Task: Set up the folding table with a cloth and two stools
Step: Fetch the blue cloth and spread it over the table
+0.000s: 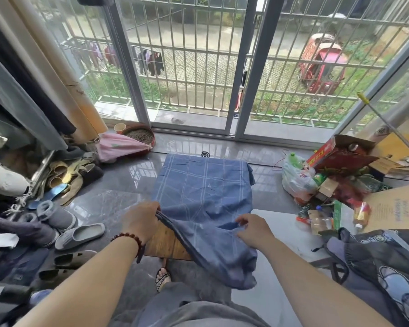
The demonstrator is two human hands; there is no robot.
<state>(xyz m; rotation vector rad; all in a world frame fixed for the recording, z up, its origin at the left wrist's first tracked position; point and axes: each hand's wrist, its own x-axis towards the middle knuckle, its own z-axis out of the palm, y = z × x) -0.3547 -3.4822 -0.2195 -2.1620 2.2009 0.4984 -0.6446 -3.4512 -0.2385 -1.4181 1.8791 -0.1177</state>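
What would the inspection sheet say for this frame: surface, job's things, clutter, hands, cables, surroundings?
Surface: folding table, wooden top bare at its near left corner, the rest under cloth.
Job's things: blue cloth lies flat on the far part, bunched and hanging at the near edge; stools, nothing seen.
Clutter: slippers and a grey boot on the floor at left; plastic bag and red carton at right.
Hands: left hand grips the cloth's near edge; right hand pinches a fold of it.
Cables: thin red loop beside the bag, cannot tell what it is.
Surroundings: sliding glass door with a barred grille behind; grey floor.
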